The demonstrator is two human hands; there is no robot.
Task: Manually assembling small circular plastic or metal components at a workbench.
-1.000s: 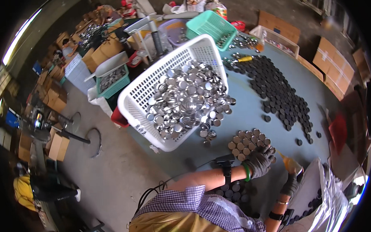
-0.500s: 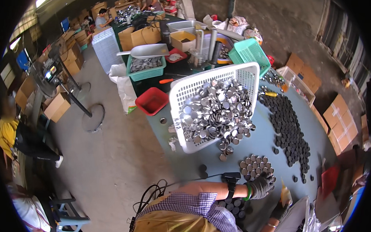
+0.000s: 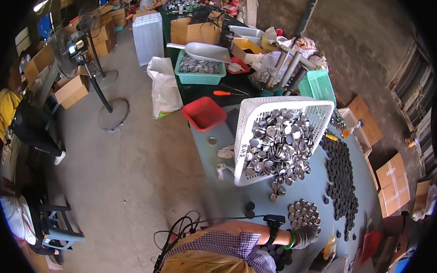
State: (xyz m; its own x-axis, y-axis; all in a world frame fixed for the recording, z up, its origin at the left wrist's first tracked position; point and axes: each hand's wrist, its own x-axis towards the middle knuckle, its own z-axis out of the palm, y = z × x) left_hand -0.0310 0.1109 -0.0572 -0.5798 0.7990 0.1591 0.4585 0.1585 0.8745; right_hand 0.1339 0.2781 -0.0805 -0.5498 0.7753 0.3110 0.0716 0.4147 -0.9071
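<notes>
Left hand (image 3: 306, 237), gloved in grey, resting low on the blue table (image 3: 218, 141); fingers too small to tell whether spread or pinching. Just above the fingertips, a cluster of round metal lids (image 3: 304, 213). Farther up, a tilted white basket (image 3: 276, 137) of lids.

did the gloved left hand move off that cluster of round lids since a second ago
No. The left hand stays beside the small cluster of lids on the table; only the camera turned.

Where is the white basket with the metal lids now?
In the head view, the white basket stands tilted on the blue table, right of the red tray, beyond the left hand.
</notes>
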